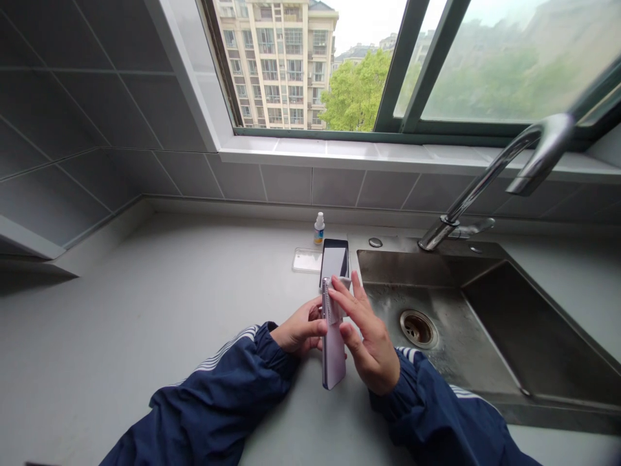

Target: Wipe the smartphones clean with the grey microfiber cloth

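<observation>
My left hand [299,330] is closed around the edge of a pale pink-lilac phone [334,362], tilted upright above the counter. My right hand [371,340] presses a thin greyish cloth [334,312] against the phone's face, its fingers fairly straight over the cloth and the thumb near the phone's side. Part of the cloth shows above the fingertips. Just behind lies a second phone [334,255], dark-framed with a light reflection on its screen. A clear phone case [306,260] rests flat to its left, and a small white spray bottle [319,228] stands upright behind them.
To the right is a steel sink [388,259] with a drain [418,328] and a curved chrome faucet [504,162]. The pale counter [145,310] stretches left. A tiled wall and a window sill [339,150] run along the back, below a partly open window.
</observation>
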Demonstrator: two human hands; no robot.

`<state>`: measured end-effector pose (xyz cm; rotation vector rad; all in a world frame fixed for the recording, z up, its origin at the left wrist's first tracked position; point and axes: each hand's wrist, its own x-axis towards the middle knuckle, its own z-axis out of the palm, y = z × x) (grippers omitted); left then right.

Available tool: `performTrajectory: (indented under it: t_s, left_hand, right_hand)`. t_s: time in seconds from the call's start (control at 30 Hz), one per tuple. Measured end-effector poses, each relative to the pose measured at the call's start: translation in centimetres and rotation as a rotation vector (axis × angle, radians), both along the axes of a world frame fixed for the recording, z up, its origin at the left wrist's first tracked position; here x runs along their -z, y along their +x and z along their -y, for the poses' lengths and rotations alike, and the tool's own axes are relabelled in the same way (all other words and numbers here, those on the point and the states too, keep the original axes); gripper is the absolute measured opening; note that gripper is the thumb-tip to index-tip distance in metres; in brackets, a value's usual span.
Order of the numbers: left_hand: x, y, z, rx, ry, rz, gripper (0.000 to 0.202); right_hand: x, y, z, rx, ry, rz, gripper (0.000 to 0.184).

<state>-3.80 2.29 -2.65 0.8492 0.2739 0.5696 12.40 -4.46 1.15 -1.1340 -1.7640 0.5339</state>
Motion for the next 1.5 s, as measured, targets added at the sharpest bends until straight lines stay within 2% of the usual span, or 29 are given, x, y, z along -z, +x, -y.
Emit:
performTrajectory:
  t_s: [0.2, 0.8, 0.93, 1.2, 1.5]
  left_hand:
    - [-0.1, -0.1, -0.1, 0.019, 0.022, -0.009, 0.077]
    - [0.2, 0.0, -0.1, -0.010, -0.018, -0.014, 0.081]
    - [0.2, 0.1, -0.2, 0.004, -0.007, -0.019, 0.087]
    - [-0.2, 0.0, -0.1, 0.022, 0.014, -0.029, 0.083]
    - [-0.8, 0.0, -0.1, 0.100, 0.055, -0.058, 0.089]
  right_hand:
    - [0.0, 0.0, 0.0, 0.041, 0.003, -0.102, 0.038]
    - [0.6, 0.3, -0.4, 0.050, -0.072, -0.090, 0.043]
    - [0.7, 0.2, -0.5, 0.050, -0.072, -0.100, 0.043]
    - [0.9, 0.3, -0.5, 0.028, -0.092, -0.137, 0.046]
    - [0.4, 0.2, -0.6, -0.009, -0.144, -0.241, 0.044]
